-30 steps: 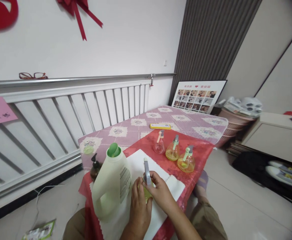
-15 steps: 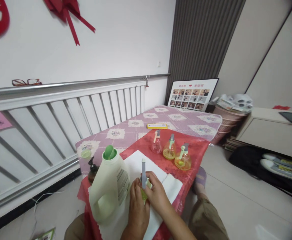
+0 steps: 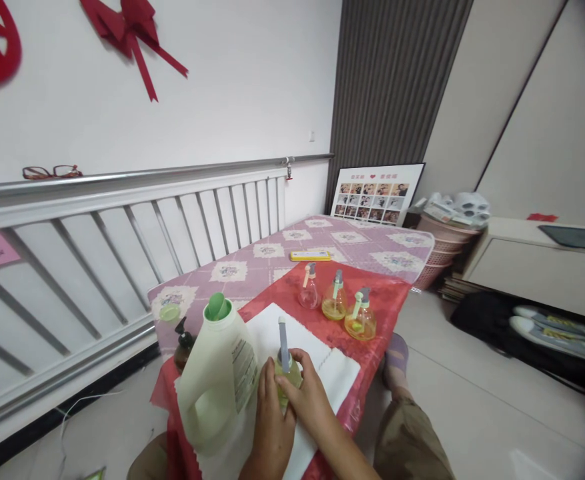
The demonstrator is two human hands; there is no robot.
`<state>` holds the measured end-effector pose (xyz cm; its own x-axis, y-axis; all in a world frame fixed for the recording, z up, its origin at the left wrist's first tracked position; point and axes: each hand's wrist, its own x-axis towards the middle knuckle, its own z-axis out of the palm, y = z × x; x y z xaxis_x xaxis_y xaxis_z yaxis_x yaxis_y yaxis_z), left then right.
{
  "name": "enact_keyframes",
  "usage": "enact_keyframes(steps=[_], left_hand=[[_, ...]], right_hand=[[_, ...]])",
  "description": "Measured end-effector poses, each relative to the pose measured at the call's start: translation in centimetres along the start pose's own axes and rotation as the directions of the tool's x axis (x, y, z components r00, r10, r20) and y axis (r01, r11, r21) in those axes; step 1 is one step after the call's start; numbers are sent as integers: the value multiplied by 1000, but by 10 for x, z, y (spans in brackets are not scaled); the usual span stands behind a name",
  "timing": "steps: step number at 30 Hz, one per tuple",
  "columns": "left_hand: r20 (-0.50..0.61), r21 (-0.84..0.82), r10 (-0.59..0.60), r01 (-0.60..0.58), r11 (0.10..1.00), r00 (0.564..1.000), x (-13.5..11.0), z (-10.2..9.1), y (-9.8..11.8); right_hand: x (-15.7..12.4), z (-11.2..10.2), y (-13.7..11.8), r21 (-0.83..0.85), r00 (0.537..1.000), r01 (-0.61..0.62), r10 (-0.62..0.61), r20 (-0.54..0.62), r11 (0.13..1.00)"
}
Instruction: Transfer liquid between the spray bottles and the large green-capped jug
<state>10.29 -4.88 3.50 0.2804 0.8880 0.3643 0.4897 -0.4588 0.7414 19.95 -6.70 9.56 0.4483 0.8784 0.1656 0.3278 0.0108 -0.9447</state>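
Observation:
Between my two hands stands a small clear pump bottle with yellowish liquid and a grey pump head. My left hand is wrapped round its left side, and my right hand grips it from the right, thumb across the front. Under it lies a white cloth. Just left of my left hand is a big pale-green jug with a green cup-like piece in its mouth. Beyond the cloth stand three similar pump bottles: one seemingly without liquid and two with yellow liquid.
A dark pump bottle stands behind the jug. A pale-green lid and a yellow-edged box lie on the patterned tablecloth. A red cloth covers the near part. A radiator borders the left side.
My hands have shifted slightly on the bottle, so more of its body and neck shows. The whole view has turned a little to the right. The other bottles stay where they were.

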Motion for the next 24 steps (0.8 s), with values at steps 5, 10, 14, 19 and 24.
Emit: enact_keyframes(steps=[5,10,14,19,24], left_hand=[[1,-22,6,-6,1000,1000,-4,-7,0],[25,-76,-62,63,995,998,-7,-12,0],[139,-202,-118,145,969,983,-8,-15,1],[406,-465,-63,265,845,912,-3,-37,20],[509,-643,100,301,704,855,2,-52,39]], right_hand=[[5,-3,-13,-16,997,82,-82,7,997],[14,-15,-12,44,991,128,-130,31,991],[20,-34,-16,220,975,102,-142,172,970],[21,-53,-25,395,914,-66,-104,393,917],[15,-53,-23,522,890,-179,-89,447,834]])
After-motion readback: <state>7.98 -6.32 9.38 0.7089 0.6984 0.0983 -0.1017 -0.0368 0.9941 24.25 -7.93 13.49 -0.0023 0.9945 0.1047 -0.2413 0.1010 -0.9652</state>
